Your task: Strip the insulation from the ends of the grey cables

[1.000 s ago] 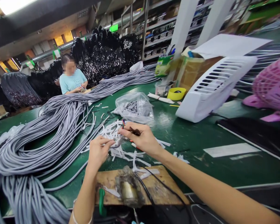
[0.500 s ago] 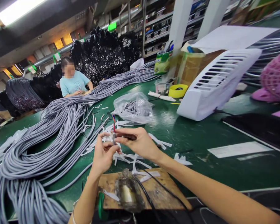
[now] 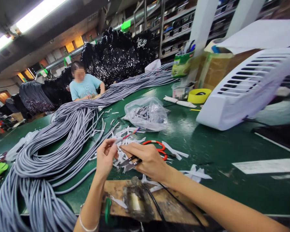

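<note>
My left hand (image 3: 106, 156) pinches a grey cable end (image 3: 119, 140) between thumb and fingers, its grip narrow around it. The cable end points up and rightward, away from me, with red and blue wires (image 3: 134, 131) slanting out of its tip. It lies just ahead of and to the left of my right hand (image 3: 147, 161), whose fingertips come in close from the right; I cannot tell whether they touch it. The left is the nearer hand, since it does the holding. My right grip seems folded over a pair of scissors (image 3: 128, 163): dark, narrow metal blades poke out below my fingers, and glossy red loops show beyond my knuckles.

Underneath, white strips (image 3: 127, 132), thin, flat and curled, lie in a loose tangle on the smooth green table (image 3: 219, 187). To the left sweeps a thick bundle of grey cables (image 3: 33, 158), round and matt, bending in broad curves. Past my hands sits a clear, crinkled plastic bag (image 3: 145, 103) of small grey pieces. Nearer me, a stained wooden board (image 3: 113, 188) carries a grimy lump with a shiny rounded metal face.
</note>
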Motion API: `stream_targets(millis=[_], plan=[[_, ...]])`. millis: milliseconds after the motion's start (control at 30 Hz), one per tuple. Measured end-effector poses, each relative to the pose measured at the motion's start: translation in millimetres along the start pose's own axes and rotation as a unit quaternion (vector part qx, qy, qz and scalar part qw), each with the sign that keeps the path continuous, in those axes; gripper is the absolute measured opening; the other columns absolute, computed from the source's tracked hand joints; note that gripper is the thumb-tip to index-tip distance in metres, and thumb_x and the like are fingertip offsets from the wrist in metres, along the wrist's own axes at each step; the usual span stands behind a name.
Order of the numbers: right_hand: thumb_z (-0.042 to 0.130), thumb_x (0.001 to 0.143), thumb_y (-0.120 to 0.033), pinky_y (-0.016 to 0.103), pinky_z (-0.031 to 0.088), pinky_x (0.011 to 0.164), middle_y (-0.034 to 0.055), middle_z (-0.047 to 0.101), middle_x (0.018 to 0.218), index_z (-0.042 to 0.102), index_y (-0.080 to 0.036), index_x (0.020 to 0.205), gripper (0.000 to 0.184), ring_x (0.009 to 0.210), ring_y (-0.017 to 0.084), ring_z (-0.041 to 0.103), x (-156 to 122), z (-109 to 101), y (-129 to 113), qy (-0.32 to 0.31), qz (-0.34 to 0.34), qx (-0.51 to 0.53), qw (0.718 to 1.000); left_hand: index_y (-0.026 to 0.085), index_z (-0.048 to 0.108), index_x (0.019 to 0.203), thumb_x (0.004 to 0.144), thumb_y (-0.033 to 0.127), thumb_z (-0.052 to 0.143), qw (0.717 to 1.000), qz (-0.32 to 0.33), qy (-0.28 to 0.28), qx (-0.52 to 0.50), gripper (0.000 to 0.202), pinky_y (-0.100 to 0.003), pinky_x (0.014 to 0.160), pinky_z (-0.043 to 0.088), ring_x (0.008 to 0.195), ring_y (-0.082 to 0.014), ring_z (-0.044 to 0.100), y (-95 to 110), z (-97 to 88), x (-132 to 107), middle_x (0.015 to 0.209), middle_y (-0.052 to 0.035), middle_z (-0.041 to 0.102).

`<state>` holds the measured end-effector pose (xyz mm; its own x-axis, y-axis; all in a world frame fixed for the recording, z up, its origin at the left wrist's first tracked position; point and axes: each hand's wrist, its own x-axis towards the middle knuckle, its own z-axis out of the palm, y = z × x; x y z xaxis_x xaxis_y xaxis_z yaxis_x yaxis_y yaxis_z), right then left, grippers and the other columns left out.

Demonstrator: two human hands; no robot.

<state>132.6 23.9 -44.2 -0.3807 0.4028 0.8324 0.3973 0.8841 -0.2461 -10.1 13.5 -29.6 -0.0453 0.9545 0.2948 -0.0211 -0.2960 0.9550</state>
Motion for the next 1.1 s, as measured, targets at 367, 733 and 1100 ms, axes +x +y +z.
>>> stream_targets(millis=[367,733,1100], plan=[[0.042,0.069,-0.004,0.022,0.043,0.056,0.0044,0.068,0.071,0.067,-0.015,0.079,0.029,0.061,0.014,0.061,10.3,-0.3,8.9,-0.005,0.109,0.094,0.990,0.012,0.061,0.060,0.057,0.045,0.073,0.990,-0.007,0.021,-0.139,0.035,-0.018,0.035,0.012,0.034,-0.0001,0.023,19.0,7.2,-2.2,0.047,0.0036,0.044],[0.057,0.074,-0.036,0.020,0.038,0.042,0.0030,0.064,0.066,0.066,-0.015,0.078,0.024,0.048,0.009,0.050,24.4,-30.3,18.6,0.023,0.217,0.272,0.937,0.011,0.054,0.049,0.056,0.052,0.070,0.991,-0.092,-0.062,-0.075,0.044,-0.018,0.034,0.014,0.030,-0.0014,0.027,10.2,13.5,-2.0,0.039,0.0035,0.042],[0.059,0.074,-0.035,0.023,0.043,0.046,0.0025,0.064,0.054,0.065,-0.017,0.058,0.025,0.049,0.013,0.056,17.8,-25.7,6.4,0.120,0.243,0.273,0.923,0.015,0.047,0.053,0.067,0.058,0.057,0.994,-0.088,0.035,0.048,0.046,-0.018,0.033,0.024,0.028,-0.0047,0.036,0.4,8.3,5.8,0.039,0.0035,0.048]])
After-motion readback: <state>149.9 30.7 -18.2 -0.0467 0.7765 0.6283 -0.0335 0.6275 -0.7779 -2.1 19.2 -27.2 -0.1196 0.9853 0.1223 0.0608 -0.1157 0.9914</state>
